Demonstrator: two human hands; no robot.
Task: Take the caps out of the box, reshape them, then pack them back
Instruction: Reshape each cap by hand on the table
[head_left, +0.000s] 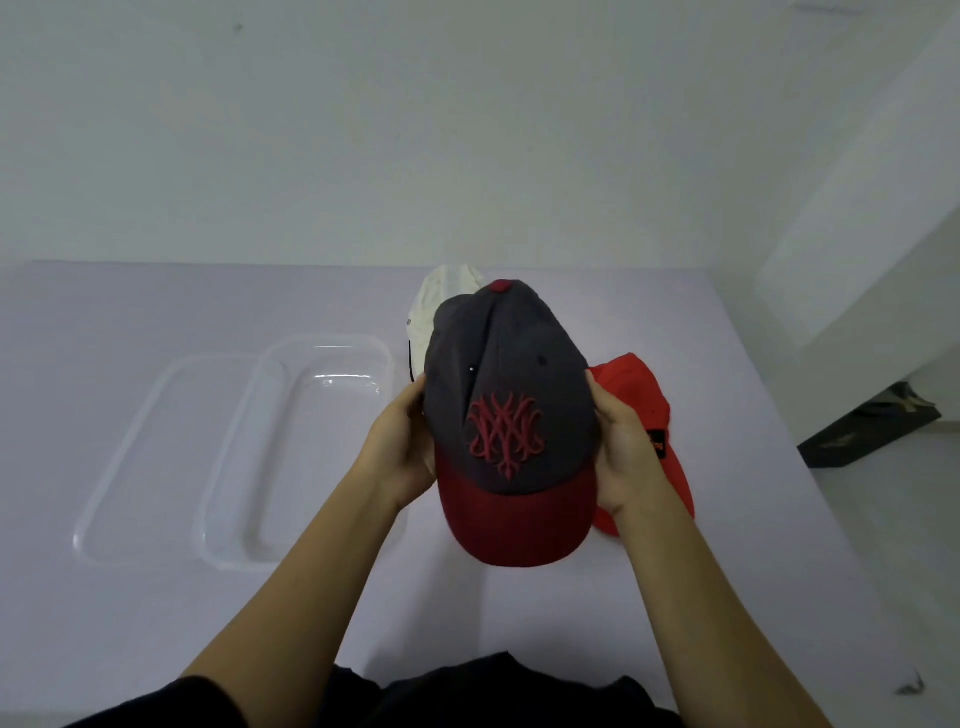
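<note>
Caps: three out on the table (156, 597), none lying in the box.
Grey cap (511, 379): being held up over the middle of the table, red brim (519, 525) pointing toward the person, red emblem facing up, a crease running down the crown left of the emblem.
White cap (441, 301): lying toward the far edge, mostly hidden behind the grey one.
Red cap (639, 400): resting on the table just right of the grey cap, partly hidden behind the right hand.
Box (306, 452): clear plastic, sitting open left of the caps, with what looks like its lid (140, 462) lying beside it nearer the left edge.
Handling, judged: light and soft in the crown, denting easily and springing back under gentle pressure; brim stiffer, holding its curve; cloth offering good grip, nothing fragile.
Where to hold, judged: both sides of the crown just above the brim, or fingers inside pushing the dented panel outward.
Left hand (405, 447): curled partway closed around the cap's left side, thumb on the outside, fingers hidden underneath or inside.
Right hand (621, 447): cupping the right side likewise, thumb lying on the crown, fingers out of sight behind the fabric.
Arms: both reaching forward, bare, wrists turned inward toward each other.
Step, judged: reshaping under way; packing not yet begun.
</note>
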